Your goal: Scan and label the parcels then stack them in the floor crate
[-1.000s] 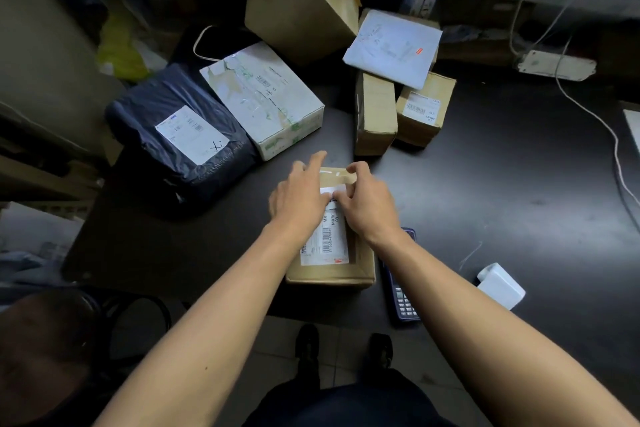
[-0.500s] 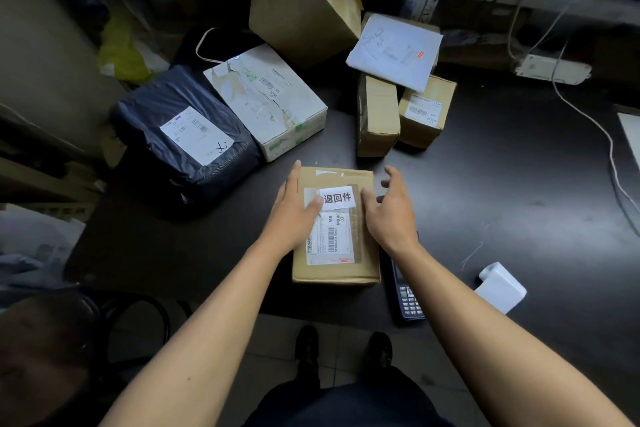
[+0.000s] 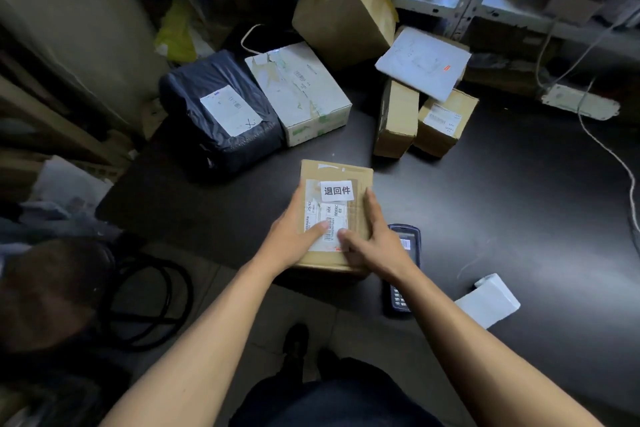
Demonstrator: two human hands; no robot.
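Both hands: my left hand (image 3: 294, 239) and right hand (image 3: 375, 243) sit on the near end of one box (image 3: 337, 215), forearms reaching in from the bottom of the view.
Left fingers: lie fairly straight along the box's left side, thumb laid across the shipping label (image 3: 325, 218); whether they curl under the edge I cannot tell.
Right fingers: stretched along the box's right side, thumb on the label's near end, almost meeting the left thumb; the hand cups the box more than it pinches it.
Box: flat on the tabletop (image 3: 502, 201), at its near edge, with a white sticker (image 3: 337, 190) of three printed characters on top.
Since a second ago: then my fingertips were pressing that sticker down at the far end of the box; now both hands have slid back to the near end and the sticker lies uncovered.
Scanner (image 3: 401, 270): just right of the box, partly under my right wrist, its near end over the tabletop edge.
White block (image 3: 488, 302): near the edge, further right.
Other parcels: black bag (image 3: 221, 114) and white carton (image 3: 301, 90) far left, brown boxes (image 3: 422, 118) far centre, all apart from my box.
Open room: bare tabletop to the right; floor and my shoes (image 3: 308, 347) below the near edge.
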